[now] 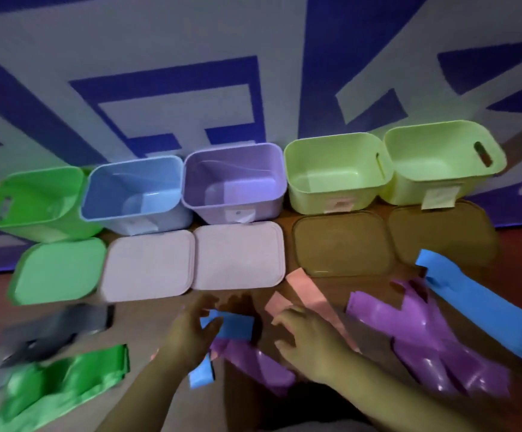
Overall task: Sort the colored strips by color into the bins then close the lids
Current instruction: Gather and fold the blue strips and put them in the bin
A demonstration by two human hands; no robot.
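Five open bins stand in a row: a green bin (32, 201), a blue bin (135, 191), a purple bin (234, 179) and two light green bins (331, 173) (440, 160). Their lids lie flat in front: a green lid (57, 271), two pale lids (147, 265) (238, 254) and two brown lids (340, 241) (440, 232). Coloured strips lie scattered near me: green strips (66, 378), grey strips (54, 332), purple strips (434, 338), a long blue strip (478, 307) and pink strips (309, 294). My left hand (188, 332) touches a small blue strip (234, 325). My right hand (309, 338) hovers spread over the pink strips. The view is blurred.
Everything sits on a brown surface (325, 288) against a grey wall with blue shapes (191, 88). Another purple strip (253, 363) and a blue piece (200, 375) lie between my forearms. Paper labels hang on the bins' front walls.
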